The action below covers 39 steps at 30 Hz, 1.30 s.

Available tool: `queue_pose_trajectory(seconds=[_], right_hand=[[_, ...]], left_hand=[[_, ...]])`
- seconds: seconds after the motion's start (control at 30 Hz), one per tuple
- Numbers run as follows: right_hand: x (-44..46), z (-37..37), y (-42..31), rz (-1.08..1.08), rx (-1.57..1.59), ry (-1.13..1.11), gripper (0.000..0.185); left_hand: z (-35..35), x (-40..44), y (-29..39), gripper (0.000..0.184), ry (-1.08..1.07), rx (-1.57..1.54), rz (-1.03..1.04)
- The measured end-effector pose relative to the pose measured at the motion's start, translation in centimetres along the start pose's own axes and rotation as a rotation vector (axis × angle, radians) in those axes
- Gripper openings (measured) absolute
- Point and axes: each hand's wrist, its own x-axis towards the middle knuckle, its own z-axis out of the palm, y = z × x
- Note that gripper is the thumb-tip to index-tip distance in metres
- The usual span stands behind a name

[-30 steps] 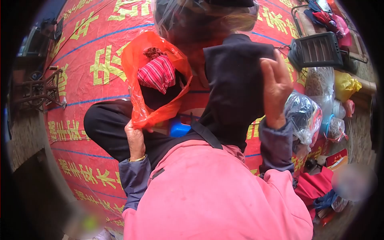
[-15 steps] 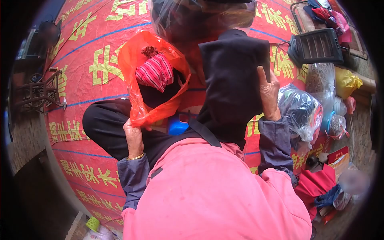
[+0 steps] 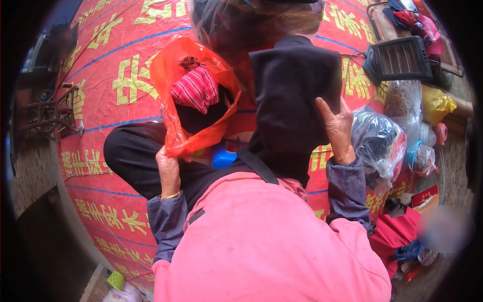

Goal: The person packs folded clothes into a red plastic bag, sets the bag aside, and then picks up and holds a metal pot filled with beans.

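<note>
Black cloth [image 3: 294, 83] was edge-gripped by the right hand [image 3: 337, 128]; the left hand [image 3: 168, 170] pinched the red bag [image 3: 179, 144] beyond it, apparently to spread its mouth.

Yellow Chinese characters, and plenty of them, ran in rows across the red sheet [image 3: 98, 111]! Toward its lower left corner came the clearest: 木 [image 3: 135, 223], with what looked like 实 just before it. Bigger characters spread toward the far edge, some creased, some cut off, too uncertain to call. Off beyond the right edge, a red packet [image 3: 425, 195] showed golden marks, too small to read.
</note>
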Motion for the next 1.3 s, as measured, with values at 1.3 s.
queue_pose_trajectory(seconds=[1.3], right_hand=[[0.3,-2.1,0.2,0.157,0.187,-0.143,0.028]], left_hand=[[0.2,-0.1,-0.1,0.028,0.004,0.041,-0.023]])
